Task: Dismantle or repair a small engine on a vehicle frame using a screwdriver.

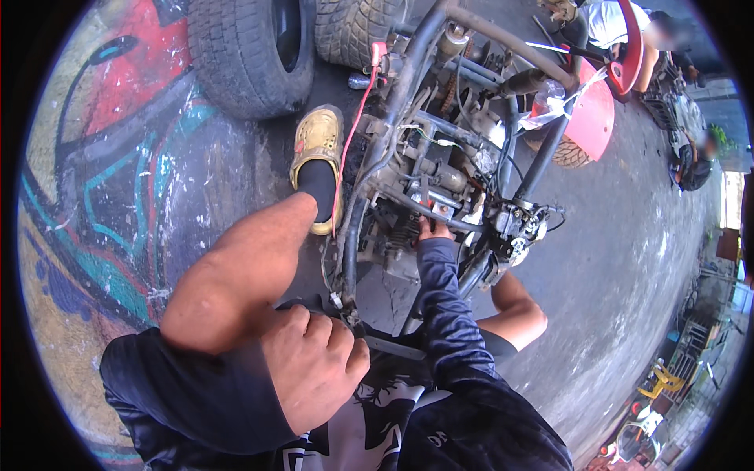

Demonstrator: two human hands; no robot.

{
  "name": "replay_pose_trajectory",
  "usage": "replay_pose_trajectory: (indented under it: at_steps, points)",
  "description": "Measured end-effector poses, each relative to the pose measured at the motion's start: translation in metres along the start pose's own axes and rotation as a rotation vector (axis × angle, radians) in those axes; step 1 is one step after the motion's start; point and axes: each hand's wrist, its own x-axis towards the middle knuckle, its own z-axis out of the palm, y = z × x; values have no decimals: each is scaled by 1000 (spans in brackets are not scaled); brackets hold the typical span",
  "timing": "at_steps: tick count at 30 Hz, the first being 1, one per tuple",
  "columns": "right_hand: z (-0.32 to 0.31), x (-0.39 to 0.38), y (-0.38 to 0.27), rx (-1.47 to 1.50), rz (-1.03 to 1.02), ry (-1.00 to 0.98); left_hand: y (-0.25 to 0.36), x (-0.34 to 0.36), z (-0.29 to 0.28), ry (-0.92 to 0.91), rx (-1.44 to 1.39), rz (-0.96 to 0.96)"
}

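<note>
A dark tubular vehicle frame (371, 169) with an exposed engine (400, 255) stands before me. My right hand (436, 228) reaches in among the engine parts, beside a frame tube. Its fingers are bent and partly hidden, near a small metal bracket (442, 210) and a bit of red; what they grip cannot be made out. My left hand (316, 367) is closed, knuckles up, in front of my bent leg. Whatever it may hold is hidden under the fingers. A flat dark bar (395, 348) lies just right of it, at the near end of the frame.
A red cable (356, 135) runs down the frame's left side. Two worn tires (250, 55) lean by the painted wall (118, 180). A carburetor-like part (514, 228) and loose wires sit right. A red fender (593, 118) covers a wheel. Other people (616, 27) are farther off.
</note>
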Motion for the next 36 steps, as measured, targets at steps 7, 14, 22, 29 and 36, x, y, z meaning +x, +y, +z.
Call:
replay_pose_trajectory:
  at_steps: [7,14,22,29,36]
  points:
    - [1,-22,-5,45,19,-78,0,0,-1,-10,9,10]
    - [4,-18,-28,95,-76,-30,3,4,0,9,19,-17]
    - [5,-2,-23,124,-165,-80,6,4,4,69,48,-22]
    - [-5,-8,-27,278,132,-156,5,7,-1,20,73,20]
    - [-6,-6,-13,-11,-85,69,3,6,0,31,-27,36]
